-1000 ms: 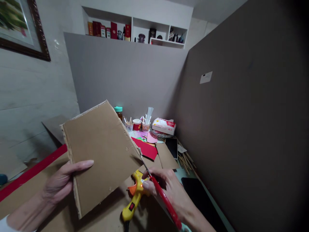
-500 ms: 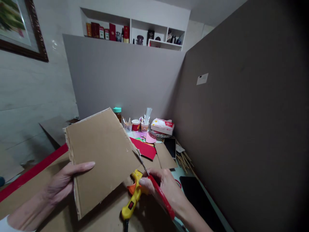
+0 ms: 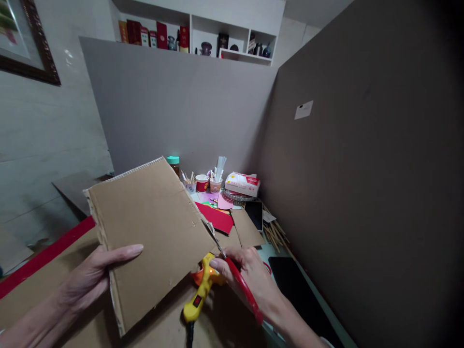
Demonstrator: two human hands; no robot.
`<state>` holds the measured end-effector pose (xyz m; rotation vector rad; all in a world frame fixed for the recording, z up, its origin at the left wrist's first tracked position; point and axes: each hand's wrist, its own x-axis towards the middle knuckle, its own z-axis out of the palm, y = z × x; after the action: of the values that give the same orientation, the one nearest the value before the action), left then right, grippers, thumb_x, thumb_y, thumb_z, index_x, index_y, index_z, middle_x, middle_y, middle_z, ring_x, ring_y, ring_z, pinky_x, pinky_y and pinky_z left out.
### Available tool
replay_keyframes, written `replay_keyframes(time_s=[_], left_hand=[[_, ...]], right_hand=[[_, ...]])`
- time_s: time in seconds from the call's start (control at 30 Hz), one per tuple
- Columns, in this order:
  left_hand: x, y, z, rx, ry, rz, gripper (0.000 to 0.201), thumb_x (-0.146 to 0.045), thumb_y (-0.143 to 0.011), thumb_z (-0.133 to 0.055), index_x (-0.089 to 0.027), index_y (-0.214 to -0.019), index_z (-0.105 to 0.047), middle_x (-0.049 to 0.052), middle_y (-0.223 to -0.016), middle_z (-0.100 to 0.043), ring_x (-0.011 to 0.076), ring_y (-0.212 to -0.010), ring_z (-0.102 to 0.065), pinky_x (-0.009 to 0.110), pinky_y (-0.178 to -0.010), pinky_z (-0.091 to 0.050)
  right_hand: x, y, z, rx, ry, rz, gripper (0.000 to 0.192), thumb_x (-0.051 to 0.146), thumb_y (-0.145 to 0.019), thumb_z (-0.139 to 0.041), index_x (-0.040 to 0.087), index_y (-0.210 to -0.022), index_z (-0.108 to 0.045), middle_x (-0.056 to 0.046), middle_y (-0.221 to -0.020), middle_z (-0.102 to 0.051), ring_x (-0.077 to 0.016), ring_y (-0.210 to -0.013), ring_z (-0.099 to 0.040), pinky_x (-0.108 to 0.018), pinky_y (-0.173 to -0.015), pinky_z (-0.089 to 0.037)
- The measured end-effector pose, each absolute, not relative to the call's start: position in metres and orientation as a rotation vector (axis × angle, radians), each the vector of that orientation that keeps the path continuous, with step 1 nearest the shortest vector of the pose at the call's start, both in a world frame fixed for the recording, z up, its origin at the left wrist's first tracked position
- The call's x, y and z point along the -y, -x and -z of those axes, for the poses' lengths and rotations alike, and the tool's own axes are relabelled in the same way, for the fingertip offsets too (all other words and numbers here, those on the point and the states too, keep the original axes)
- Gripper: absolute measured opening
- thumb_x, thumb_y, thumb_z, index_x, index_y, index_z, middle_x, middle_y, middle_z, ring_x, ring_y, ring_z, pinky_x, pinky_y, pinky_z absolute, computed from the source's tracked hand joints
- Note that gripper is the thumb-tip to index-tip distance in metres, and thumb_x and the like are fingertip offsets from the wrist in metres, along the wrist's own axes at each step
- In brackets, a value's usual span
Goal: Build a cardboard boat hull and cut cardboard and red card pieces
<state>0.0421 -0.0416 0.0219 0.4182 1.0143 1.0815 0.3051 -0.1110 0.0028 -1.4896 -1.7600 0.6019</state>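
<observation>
Cardboard sheet (image 3: 152, 237), tilted, is held up over the surface (image 3: 269, 250), its left edge gripped by the left hand (image 3: 87, 270): thumb flat on the face, the other fingers hidden behind. The right hand (image 3: 253, 276) is curled around red-handled scissors (image 3: 243, 288), their blades at the sheet's ragged right edge; how wide the blades are parted I cannot tell. Below the sheet's right corner, a yellow glue gun (image 3: 202, 291) lies close to the right thumb, away from the cups (image 3: 202, 183) at the far edge of the surface.

With only its left edge gripped, the sheet could bend or twist under blade pressure, pulling the cut crooked. The frayed strip might catch between the blades and tear. The glue gun shows a lit orange spot; if it is hot, a lowered right hand or sagging corner could touch it. The left thumb sits well apart from the blades.
</observation>
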Motion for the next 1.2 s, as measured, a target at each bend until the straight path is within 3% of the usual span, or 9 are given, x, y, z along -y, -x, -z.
replay_keyframes(time_s=[0.1, 0.23, 0.43, 0.6, 0.77, 0.87, 0.97, 1.07, 1.2], left_hand=[[0.04, -0.039, -0.018, -1.039, -0.47, -1.079, 0.085, 0.009, -0.061, -0.076, -0.014, -0.14, -0.055, 0.018, -0.112, -0.077, 0.0325, -0.078, -0.078, 0.045, -0.072, -0.066], [0.042, -0.039, -0.015, -1.038, -0.504, -1.052, 0.091, 0.007, -0.057, -0.08, -0.015, -0.141, -0.053, 0.018, -0.114, -0.076, 0.0359, -0.086, -0.077, 0.048, -0.079, -0.064], [0.044, -0.042, -0.016, -1.033, -0.551, -1.023, 0.101, 0.004, -0.05, -0.087, -0.015, -0.142, -0.052, 0.019, -0.113, -0.076, 0.0401, -0.099, -0.073, 0.05, -0.087, -0.061], [0.044, -0.04, -0.014, -1.031, -0.558, -1.021, 0.104, 0.001, -0.045, -0.09, -0.014, -0.141, -0.052, 0.021, -0.112, -0.076, 0.0444, -0.102, -0.071, 0.055, -0.089, -0.059], [0.041, -0.035, -0.01, -1.061, -0.556, -0.969, 0.105, -0.006, -0.04, -0.095, -0.016, -0.137, -0.056, 0.022, -0.108, -0.077, 0.0489, -0.091, -0.073, 0.064, -0.086, -0.057], [0.04, -0.036, -0.012, -1.049, -0.568, -1.001, 0.11, -0.003, -0.037, -0.095, -0.018, -0.139, -0.055, 0.02, -0.109, -0.077, 0.0475, -0.094, -0.073, 0.06, -0.09, -0.057], [0.04, -0.039, -0.015, -1.037, -0.539, -0.957, 0.115, -0.005, -0.035, -0.096, -0.015, -0.14, -0.052, 0.024, -0.109, -0.076, 0.051, -0.096, -0.071, 0.063, -0.091, -0.055], [0.043, -0.041, -0.016, -1.021, -0.536, -0.926, 0.117, -0.006, -0.036, -0.097, -0.013, -0.142, -0.05, 0.026, -0.112, -0.075, 0.0524, -0.1, -0.069, 0.064, -0.093, -0.054], [0.045, -0.042, -0.018, -0.981, -0.548, -0.927, 0.115, -0.003, -0.044, -0.095, -0.019, -0.147, -0.046, 0.021, -0.116, -0.075, 0.0467, -0.105, -0.069, 0.056, -0.096, -0.055]], right_hand=[[0.109, -0.304, -0.003, 1.77, 1.514, -0.617, 0.044, 0.045, -0.091, -0.063, 0.017, -0.059, -0.05, 0.007, -0.054, -0.032, -0.0084, -0.055, -0.028, -0.024, -0.05, -0.02], [0.11, -0.305, -0.008, 1.771, 1.52, -0.736, 0.039, 0.051, -0.09, -0.062, 0.016, -0.074, -0.066, 0.005, -0.059, -0.048, -0.0102, -0.057, -0.039, -0.023, -0.053, -0.027], [0.114, -0.305, -0.017, 1.793, 1.51, -0.785, 0.036, 0.049, -0.091, -0.059, 0.017, -0.083, -0.072, 0.001, -0.07, -0.062, -0.0135, -0.066, -0.051, -0.023, -0.059, -0.033], [0.114, -0.303, -0.013, 1.778, 1.503, -0.74, 0.043, 0.056, -0.091, -0.059, 0.017, -0.078, -0.071, 0.003, -0.063, -0.055, -0.0122, -0.061, -0.044, -0.024, -0.056, -0.029], [0.114, -0.298, -0.007, 1.755, 1.516, -0.676, 0.042, 0.045, -0.094, -0.054, 0.017, -0.063, -0.058, 0.006, -0.056, -0.036, -0.0096, -0.055, -0.028, -0.024, -0.051, -0.022], [0.112, -0.299, -0.006, 1.758, 1.54, -0.716, 0.041, 0.046, -0.093, -0.056, 0.016, -0.066, -0.062, 0.005, -0.057, -0.042, -0.0096, -0.055, -0.032, -0.024, -0.053, -0.025], [0.111, -0.302, -0.007, 1.741, 1.547, -0.787, 0.043, 0.055, -0.089, -0.06, 0.016, -0.072, -0.062, 0.004, -0.062, -0.049, -0.0109, -0.059, -0.041, -0.023, -0.055, -0.028], [0.111, -0.305, -0.009, 1.762, 1.494, -0.795, 0.045, 0.059, -0.089, -0.06, 0.016, -0.075, -0.06, 0.006, -0.063, -0.041, -0.0104, -0.061, -0.035, -0.024, -0.054, -0.026], [0.111, -0.306, -0.011, 1.785, 1.461, -0.778, 0.046, 0.06, -0.089, -0.06, 0.017, -0.073, -0.057, 0.006, -0.065, -0.038, -0.0102, -0.062, -0.032, -0.024, -0.053, -0.025]])
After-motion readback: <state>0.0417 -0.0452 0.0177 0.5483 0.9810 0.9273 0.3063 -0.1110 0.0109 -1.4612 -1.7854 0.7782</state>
